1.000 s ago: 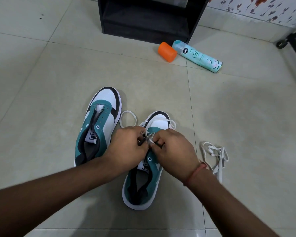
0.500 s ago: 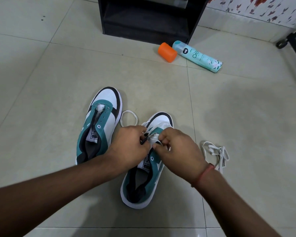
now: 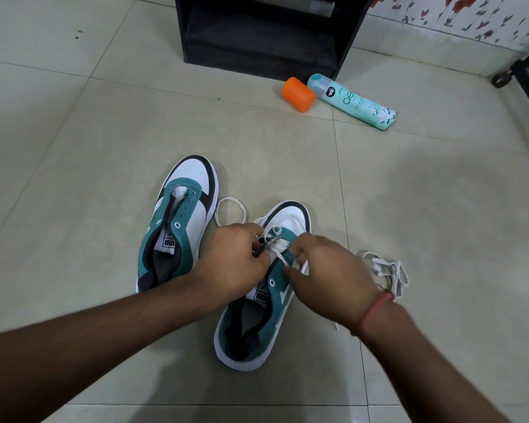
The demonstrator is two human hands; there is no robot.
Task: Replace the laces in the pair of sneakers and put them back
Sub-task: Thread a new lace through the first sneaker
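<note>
Two teal, white and black sneakers stand on the tiled floor. The left sneaker [image 3: 177,221] has no lace in its eyelets. Both hands work over the front eyelets of the right sneaker [image 3: 257,315], where a white lace [image 3: 275,244] runs across the lowest holes. My left hand [image 3: 239,264] pinches the lace beside the black edge of the shoe's opening. My right hand [image 3: 327,276] pinches the lace on the other side. A loop of this lace [image 3: 229,209] lies on the floor between the shoes. A second white lace [image 3: 385,270] lies bundled to the right.
A black open shelf unit [image 3: 269,35] stands at the back. In front of it lie an orange cap [image 3: 298,94] and a mint spray can [image 3: 351,100]. A black wheeled frame [image 3: 526,80] stands at the far right.
My right hand has slid right and down along the shoe, drawing the lace out from the eyelets. The left hand stays at the eyelets.
</note>
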